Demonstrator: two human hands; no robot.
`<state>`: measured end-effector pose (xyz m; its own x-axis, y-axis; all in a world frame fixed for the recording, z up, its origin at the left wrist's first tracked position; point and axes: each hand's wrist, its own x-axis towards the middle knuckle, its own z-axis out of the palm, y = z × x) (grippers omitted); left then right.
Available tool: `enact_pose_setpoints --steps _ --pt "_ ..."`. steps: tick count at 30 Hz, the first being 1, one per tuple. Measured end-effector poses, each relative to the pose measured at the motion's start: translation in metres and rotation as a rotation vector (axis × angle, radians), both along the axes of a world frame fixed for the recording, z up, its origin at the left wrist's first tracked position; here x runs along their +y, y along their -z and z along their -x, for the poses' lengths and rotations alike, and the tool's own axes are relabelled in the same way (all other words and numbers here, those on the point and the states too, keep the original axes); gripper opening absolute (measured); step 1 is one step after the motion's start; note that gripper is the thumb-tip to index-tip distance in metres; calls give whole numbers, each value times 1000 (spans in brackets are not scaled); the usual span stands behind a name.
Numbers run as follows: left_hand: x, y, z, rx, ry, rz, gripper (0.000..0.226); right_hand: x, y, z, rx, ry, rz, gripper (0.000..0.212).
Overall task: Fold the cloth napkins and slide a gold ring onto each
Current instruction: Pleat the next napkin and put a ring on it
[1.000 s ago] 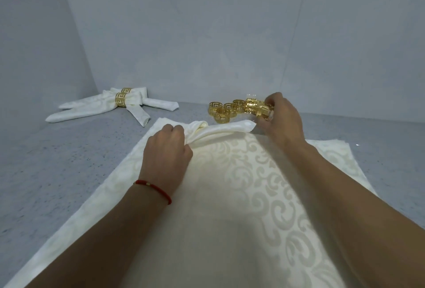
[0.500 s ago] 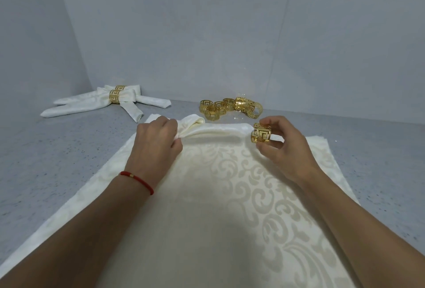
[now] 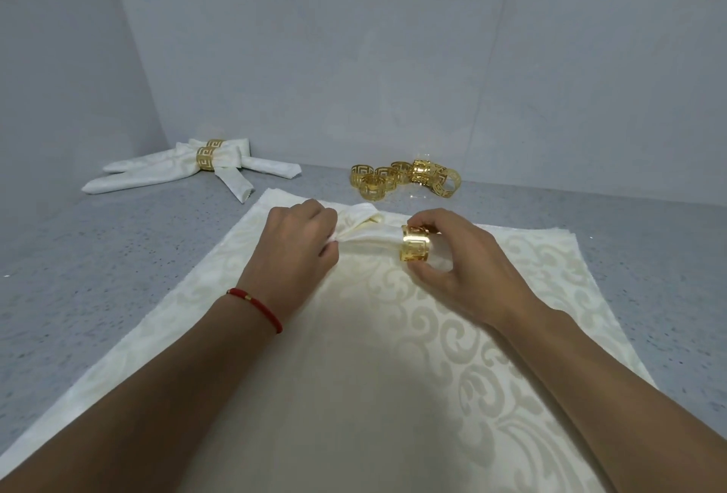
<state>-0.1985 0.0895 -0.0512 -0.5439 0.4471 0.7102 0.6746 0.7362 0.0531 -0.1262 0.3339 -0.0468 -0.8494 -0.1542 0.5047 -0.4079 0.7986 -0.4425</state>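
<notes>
Both forearms reach forward from the near edge. The left hand (image 3: 299,244), with a red cord bracelet (image 3: 257,305) on the wrist, lies knuckles up, and its grip is closed on the gathered part of the rolled napkin (image 3: 368,235). The right hand (image 3: 456,268) is turned with the thumb below and the fingers above; its grip is clamped on a gold ring (image 3: 416,249).

The desk (image 3: 98,276) is grey and speckled, and pale grey walls meet in the far left corner. A large cream cloth (image 3: 373,374) with a scroll pattern covers the middle of the desk.

The ring sits at the right end of the rolled napkin, and the napkin's tip seems to enter it. The left grip holds the napkin just to the left. Spare gold rings (image 3: 405,179) lie far behind the hands. Two finished napkins (image 3: 189,168) with rings lie at far left.
</notes>
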Motion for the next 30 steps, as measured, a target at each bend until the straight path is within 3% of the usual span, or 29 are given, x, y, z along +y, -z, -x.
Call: enact_pose_setpoints --steps 5,13,16,20,30 --pt "12 -1 -8 28 108 16 18 -8 -1 1 83 126 -155 35" --pt "13 0 -18 24 302 54 30 4 1 1 -105 68 153 44" --pt "8 -3 -19 30 347 100 25 7 -4 1 -131 11 268 47" --pt "4 -5 -19 26 392 160 14 8 -8 0 -114 -41 254 47" --pt "-1 -9 -18 2 393 103 20 10 -15 2 -21 -74 9 47"
